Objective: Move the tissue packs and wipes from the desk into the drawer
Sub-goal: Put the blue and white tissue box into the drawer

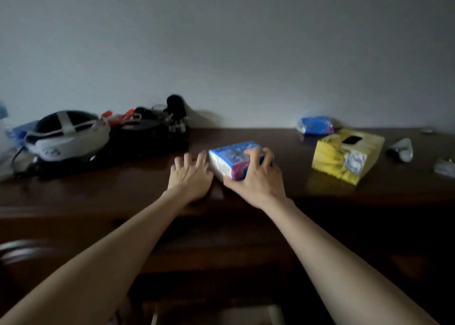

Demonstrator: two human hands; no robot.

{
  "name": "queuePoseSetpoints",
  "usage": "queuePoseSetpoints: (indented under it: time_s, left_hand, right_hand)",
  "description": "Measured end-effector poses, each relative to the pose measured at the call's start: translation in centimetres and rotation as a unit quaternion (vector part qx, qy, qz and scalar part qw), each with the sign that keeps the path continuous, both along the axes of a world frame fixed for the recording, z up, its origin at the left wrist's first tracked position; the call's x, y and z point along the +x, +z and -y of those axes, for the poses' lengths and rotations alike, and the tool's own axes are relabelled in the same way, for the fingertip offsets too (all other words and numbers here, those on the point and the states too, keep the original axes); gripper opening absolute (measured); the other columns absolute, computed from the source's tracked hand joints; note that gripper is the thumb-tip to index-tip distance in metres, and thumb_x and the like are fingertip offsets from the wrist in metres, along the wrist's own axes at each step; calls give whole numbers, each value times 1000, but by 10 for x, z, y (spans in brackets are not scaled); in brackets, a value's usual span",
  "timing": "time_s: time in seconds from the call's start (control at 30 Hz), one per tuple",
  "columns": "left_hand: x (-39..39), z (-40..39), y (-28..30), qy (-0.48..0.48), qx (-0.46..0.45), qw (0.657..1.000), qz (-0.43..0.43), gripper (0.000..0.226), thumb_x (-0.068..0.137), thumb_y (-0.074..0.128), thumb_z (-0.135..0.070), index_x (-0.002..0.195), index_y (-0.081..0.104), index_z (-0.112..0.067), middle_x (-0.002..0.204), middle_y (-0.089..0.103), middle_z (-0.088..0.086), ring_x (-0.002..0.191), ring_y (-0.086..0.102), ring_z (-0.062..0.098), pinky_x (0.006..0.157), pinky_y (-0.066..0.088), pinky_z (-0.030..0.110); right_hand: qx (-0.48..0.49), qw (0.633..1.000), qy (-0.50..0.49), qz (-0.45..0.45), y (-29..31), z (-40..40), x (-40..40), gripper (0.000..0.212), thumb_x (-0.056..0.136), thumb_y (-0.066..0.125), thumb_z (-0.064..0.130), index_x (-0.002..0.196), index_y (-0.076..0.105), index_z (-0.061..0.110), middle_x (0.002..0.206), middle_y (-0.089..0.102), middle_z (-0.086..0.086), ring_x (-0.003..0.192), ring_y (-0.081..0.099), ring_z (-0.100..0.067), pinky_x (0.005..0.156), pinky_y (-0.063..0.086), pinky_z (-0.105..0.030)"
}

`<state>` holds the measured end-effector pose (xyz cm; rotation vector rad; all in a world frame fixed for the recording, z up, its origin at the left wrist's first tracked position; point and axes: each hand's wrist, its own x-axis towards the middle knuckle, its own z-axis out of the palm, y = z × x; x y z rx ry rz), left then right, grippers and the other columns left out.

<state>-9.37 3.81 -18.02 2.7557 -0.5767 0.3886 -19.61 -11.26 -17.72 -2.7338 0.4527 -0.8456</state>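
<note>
Dark wooden desk against plain grey wall. Right hand clamped on blue tissue pack mid-desk near front edge; left hand beside it, fingers spread.

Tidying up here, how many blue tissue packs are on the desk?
2: one blue tissue pack mid-desk under the right hand, another blue pack by the wall. Clutter may hide more.
</note>
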Motion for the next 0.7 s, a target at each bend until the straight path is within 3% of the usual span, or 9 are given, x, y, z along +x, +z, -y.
queuePoseSetpoints:
  time_s: [0.1, 0.23, 0.3, 0.37, 0.47, 0.57, 0.63, 0.7]
  left_hand:
    - [-58, -24, -14, 3, -6, 998, 59, 65, 96, 39, -42, 157, 16, -35, 139, 39, 12, 121, 38, 37, 102, 35, 47]
    - [-120, -65, -56, 14, -91, 977, 191, 53, 95, 50, -36, 146, 40, -29, 134, 45, 10, 118, 39, 34, 93, 42, 47]
    - [-144, -84, -94, 4, -130, 971, 200, 44, 95, 54, -29, 138, 47, -25, 134, 44, 8, 120, 40, 33, 95, 41, 45]
    - [-162, -101, -132, -8, -182, 973, 143, 39, 95, 54, -26, 134, 49, -24, 132, 43, 4, 120, 38, 29, 99, 37, 40]
    - [-175, -126, -192, 1, -229, 973, 9, 35, 94, 50, -27, 128, 52, -23, 129, 49, 1, 117, 41, 25, 96, 32, 32]
    - [-172, -138, -235, 18, -196, 974, -110, 27, 96, 49, -27, 120, 57, -21, 126, 57, 2, 119, 47, 29, 97, 32, 34]
    - [-168, -136, -256, 24, -138, 972, -186, 26, 97, 51, -29, 119, 59, -18, 126, 58, 6, 120, 47, 32, 101, 31, 41]
    - [-168, -134, -281, -1, -77, 965, -250, 30, 96, 55, -32, 119, 60, -14, 123, 59, 11, 120, 47, 35, 104, 30, 42]
  right_hand:
    - [-16, 994, 11, 110, -22, -29, -54, 88, 62, 58, 72, 133, 43, 22, 140, 38, -16, 114, 55, -42, 92, 50, -50]
    - [-24, 976, 69, 205, -61, -54, -106, 87, 66, 69, 64, 135, 45, 17, 150, 33, -21, 132, 44, -41, 101, 45, -51]
    - [-22, 966, 114, 231, -89, -63, -125, 84, 67, 73, 58, 134, 44, 16, 149, 34, -25, 135, 43, -43, 104, 42, -51]
    - [-22, 961, 161, 224, -116, -72, -141, 84, 66, 75, 55, 133, 44, 16, 148, 35, -28, 136, 42, -44, 107, 40, -51]
    - [-3, 972, 191, 135, -160, -83, -153, 87, 58, 77, 55, 133, 50, 17, 150, 34, -21, 131, 46, -40, 103, 42, -48]
    - [114, 984, 130, -42, -195, -90, -148, 91, 52, 74, 64, 133, 46, 32, 145, 34, -2, 117, 52, -29, 91, 47, -42]
    - [278, 941, 75, -179, -217, -90, -137, 86, 52, 71, 70, 128, 43, 42, 134, 38, 2, 105, 51, -22, 83, 42, -36]
    - [426, 871, 34, -244, -241, -86, -128, 77, 54, 71, 69, 120, 48, 37, 128, 48, -1, 103, 52, -20, 81, 39, -32]
